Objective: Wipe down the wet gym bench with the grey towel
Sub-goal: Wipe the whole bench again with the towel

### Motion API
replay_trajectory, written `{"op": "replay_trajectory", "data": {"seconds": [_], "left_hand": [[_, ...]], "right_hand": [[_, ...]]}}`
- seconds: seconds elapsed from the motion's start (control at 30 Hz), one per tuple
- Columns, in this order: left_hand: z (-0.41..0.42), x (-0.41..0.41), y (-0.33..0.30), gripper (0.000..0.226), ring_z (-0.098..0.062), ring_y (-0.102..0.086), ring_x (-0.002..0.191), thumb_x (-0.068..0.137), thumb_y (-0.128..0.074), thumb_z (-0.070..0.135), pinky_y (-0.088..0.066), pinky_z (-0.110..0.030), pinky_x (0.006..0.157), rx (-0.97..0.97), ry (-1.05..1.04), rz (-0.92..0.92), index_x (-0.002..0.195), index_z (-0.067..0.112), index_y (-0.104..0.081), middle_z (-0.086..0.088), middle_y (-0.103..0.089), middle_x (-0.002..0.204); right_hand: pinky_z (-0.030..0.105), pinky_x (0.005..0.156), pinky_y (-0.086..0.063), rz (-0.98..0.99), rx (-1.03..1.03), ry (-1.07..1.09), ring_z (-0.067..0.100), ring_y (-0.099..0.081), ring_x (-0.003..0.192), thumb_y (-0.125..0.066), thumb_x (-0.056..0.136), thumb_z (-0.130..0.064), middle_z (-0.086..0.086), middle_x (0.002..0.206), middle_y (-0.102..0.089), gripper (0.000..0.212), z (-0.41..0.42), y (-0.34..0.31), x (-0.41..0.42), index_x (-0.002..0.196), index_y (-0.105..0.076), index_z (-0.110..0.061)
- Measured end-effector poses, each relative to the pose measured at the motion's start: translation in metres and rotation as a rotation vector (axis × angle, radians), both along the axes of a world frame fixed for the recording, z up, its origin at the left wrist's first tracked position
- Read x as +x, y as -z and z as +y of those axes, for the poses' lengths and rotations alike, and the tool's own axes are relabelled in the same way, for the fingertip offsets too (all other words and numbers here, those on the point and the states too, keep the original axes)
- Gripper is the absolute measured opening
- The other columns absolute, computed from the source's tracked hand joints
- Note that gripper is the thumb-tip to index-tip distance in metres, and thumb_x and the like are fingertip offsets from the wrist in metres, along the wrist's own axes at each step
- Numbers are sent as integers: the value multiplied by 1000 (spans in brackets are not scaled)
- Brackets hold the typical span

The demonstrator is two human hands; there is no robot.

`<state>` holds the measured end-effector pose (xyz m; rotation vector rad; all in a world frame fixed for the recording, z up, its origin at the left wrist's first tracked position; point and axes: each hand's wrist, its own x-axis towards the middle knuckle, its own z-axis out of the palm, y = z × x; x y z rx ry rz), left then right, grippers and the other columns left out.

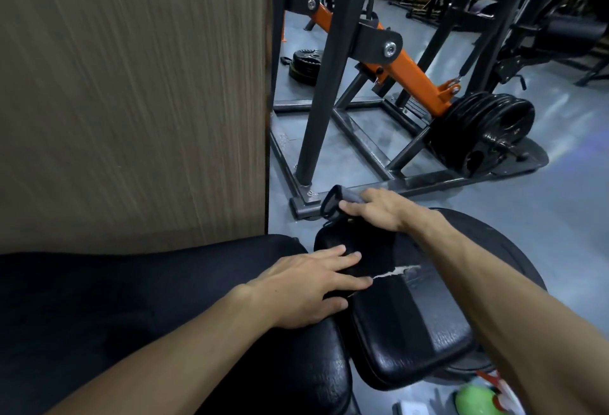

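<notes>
The grey towel (342,199) is bunched at the far end of the torn black seat pad (412,325), the right hand (382,210) gripping it with curled fingers. Nearer on that pad, the left hand (313,286) presses flat, fingers straight and spread. Beyond the pad stands an orange-armed plate-loaded machine (408,75), its black weight plates (484,128) near the floor.

A wood-grain panel (131,95) fills the upper left; an orange-armed machine (412,75) with black weight plates (487,128) stands upper right.
</notes>
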<state>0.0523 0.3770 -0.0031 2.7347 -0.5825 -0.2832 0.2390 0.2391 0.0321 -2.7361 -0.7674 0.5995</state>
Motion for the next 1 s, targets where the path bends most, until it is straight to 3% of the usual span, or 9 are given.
{"op": "replay_trajectory", "data": {"seconds": [0.13, 0.23, 0.33, 0.43, 0.57, 0.63, 0.73, 0.9, 1.0], "left_hand": [[1, 1, 0, 51, 0, 4, 152, 105, -42, 42, -28, -43, 120, 4, -3, 2, 151, 54, -24, 22, -5, 166], [2, 1, -1, 51, -2, 4, 153, 105, -42, 42, -28, -44, 120, 3, 0, 3, 151, 53, -25, 21, -5, 166], [1, 1, -1, 50, -2, 4, 153, 105, -42, 41, -26, -44, 121, 5, -10, 13, 152, 52, -26, 19, -5, 167], [0, 0, 0, 50, -2, 6, 153, 106, -39, 41, -22, -42, 122, 20, -18, 17, 152, 52, -24, 19, -2, 167], [-2, -4, 0, 50, -4, 6, 153, 106, -36, 40, -19, -37, 123, 23, -26, 14, 153, 52, -23, 19, -1, 167], [-5, -4, 0, 50, -6, 5, 154, 107, -35, 39, -15, -38, 124, 29, -17, 6, 154, 50, -22, 18, -1, 167], [0, -2, -2, 50, -7, 5, 154, 107, -34, 40, -17, -42, 124, 46, -2, 10, 154, 49, -21, 16, -1, 168], [0, -5, -2, 50, -11, 2, 155, 107, -33, 40, -15, -43, 124, 86, 8, -16, 155, 48, -20, 14, -2, 168], [13, -24, -4, 47, -12, -3, 155, 108, -29, 41, -8, -35, 126, 134, -5, -78, 155, 45, -23, 13, -9, 168]], "right_hand": [[40, 104, -41, 25, 3, 93, 26, -58, 120, -48, 85, -70, 8, 130, -64, 65, -14, -8, 14, 125, -65, -21], [35, 92, -38, -39, -86, 3, 31, -54, 124, -46, 95, -62, 16, 135, -60, 58, 7, -3, -1, 122, -63, -14], [36, 84, -36, -18, -64, -127, 30, -55, 120, -43, 93, -66, 11, 128, -63, 56, 44, 5, -30, 115, -63, -17], [36, 90, -40, 55, -23, -154, 25, -57, 117, -45, 90, -69, 4, 122, -65, 55, 52, 6, -34, 112, -65, -22], [39, 103, -43, 97, 45, 50, 20, -63, 109, -53, 82, -69, 1, 119, -70, 55, 16, -8, -10, 113, -71, -26], [37, 102, -41, 77, 30, 120, 25, -60, 116, -53, 88, -63, 7, 129, -65, 54, 6, -8, -6, 120, -68, -22], [35, 94, -35, 18, -42, 6, 30, -50, 129, -46, 96, -58, 13, 140, -56, 55, 35, -5, -28, 129, -60, -16], [38, 84, -40, -1, 17, -71, 29, -60, 110, -44, 95, -61, 8, 113, -68, 41, 58, 8, -53, 89, -59, -23], [39, 91, -44, -23, 69, -7, 32, -61, 108, -44, 96, -59, 11, 111, -70, 40, 51, 5, -53, 92, -64, -24]]}}
